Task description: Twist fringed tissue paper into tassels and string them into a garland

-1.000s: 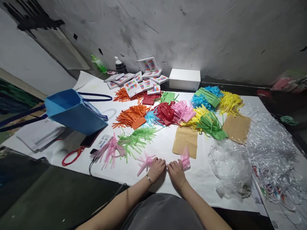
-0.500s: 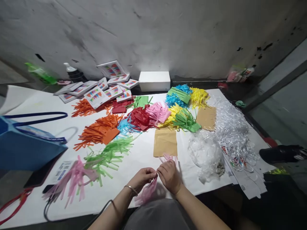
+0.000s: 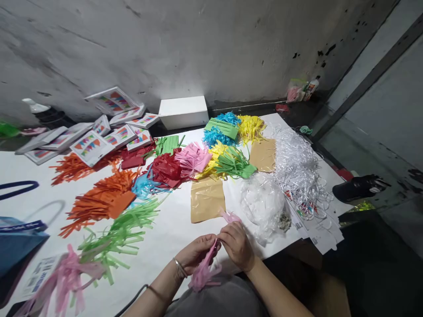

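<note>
A pink tissue-paper tassel (image 3: 202,275) is pinched at its middle between my two hands, close to my body at the table's front edge. My left hand (image 3: 197,252), with a bangle at the wrist, is closed on the near part, whose strips hang down. Fingers of my right hand (image 3: 237,246) are closed on the twisted middle, and a few pink strips stick out beyond its knuckles. Just past my hands lies a flat brown paper packet (image 3: 207,201). Crumpled clear plastic (image 3: 262,204) rests to the right of it.
Fringed paper in orange (image 3: 102,198), light green (image 3: 132,229), red (image 3: 167,169) and other colours covers the middle and left. White strings (image 3: 295,169) pile up at right. Printed packs (image 3: 90,147) and a white box (image 3: 183,112) stand along the wall. A blue bag (image 3: 20,246) sits at left.
My view has turned to the right, so the table's contents appear shifted left. Both hands stay closed on the pink tassel, and its near strips now hang more to the right, below my hands.
</note>
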Tool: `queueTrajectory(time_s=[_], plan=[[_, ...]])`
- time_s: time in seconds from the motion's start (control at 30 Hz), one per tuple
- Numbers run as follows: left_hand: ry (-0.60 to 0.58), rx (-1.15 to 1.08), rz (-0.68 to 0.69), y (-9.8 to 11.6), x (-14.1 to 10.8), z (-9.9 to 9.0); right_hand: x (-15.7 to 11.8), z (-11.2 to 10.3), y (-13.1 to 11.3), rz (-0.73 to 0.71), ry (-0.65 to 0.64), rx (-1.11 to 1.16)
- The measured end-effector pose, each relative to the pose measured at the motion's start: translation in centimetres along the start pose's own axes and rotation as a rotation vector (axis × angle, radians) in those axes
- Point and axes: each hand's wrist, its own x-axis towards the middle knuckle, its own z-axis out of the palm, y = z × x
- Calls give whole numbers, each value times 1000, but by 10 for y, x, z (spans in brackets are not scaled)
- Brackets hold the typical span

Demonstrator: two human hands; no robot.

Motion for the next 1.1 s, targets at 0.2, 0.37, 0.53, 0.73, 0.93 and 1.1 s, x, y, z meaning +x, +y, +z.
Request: queueTrajectory(time_s=[0.2,0.37,0.53,0.73,0.93,1.1], plan=[[38,-54,17,-4,11,18,-1,-11,10,50,50,90],[177,70,151,-5,14,25,0,-15,11,119,36,154],[431,118,395,-6,19,37,2,-6,1,376,107,407],[492,270,434,-2,20,38,0,1,1,476,129,445],[511,758,585,7,23,42,-5,-6,10,554,36,467],[442,866,501,3,74,49,-36,-22,25,829,44,508]])
